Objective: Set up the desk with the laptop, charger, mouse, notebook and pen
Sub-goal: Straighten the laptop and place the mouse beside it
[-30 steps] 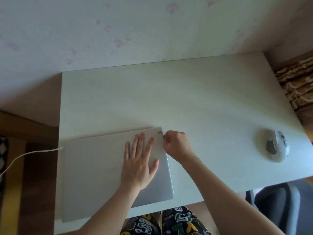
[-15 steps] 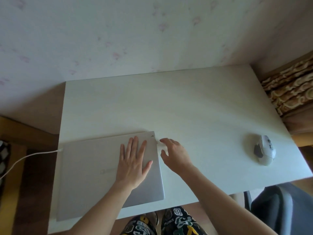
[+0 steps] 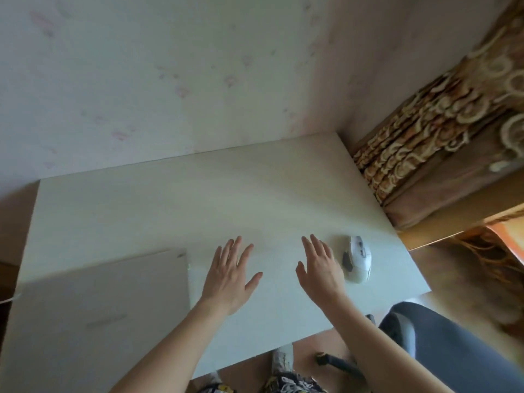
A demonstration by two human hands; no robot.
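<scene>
Since a second ago both hands have come off the laptop: the left hand [image 3: 231,275], which lay flat on the lid, and the right hand [image 3: 319,269], which was pinching at the lid's far right corner, now hover side by side over bare counter [image 3: 175,205], fingers straight and spread, holding nothing. The view has also swung to the right. The left hand sits just right of the laptop [image 3: 102,307], which lies closed at the counter's near left with a white charger cable [image 3: 7,299] barely showing at its left edge. The right hand is just beside the white mouse [image 3: 356,259], near the counter's right edge, apparently not touching it. No notebook or pen is in view. I judge laptop, charger and mouse placed, with the notebook and pen left. The next move calls for fetching those from off the counter, probably to the right, and laying them in the open space between laptop and mouse.
</scene>
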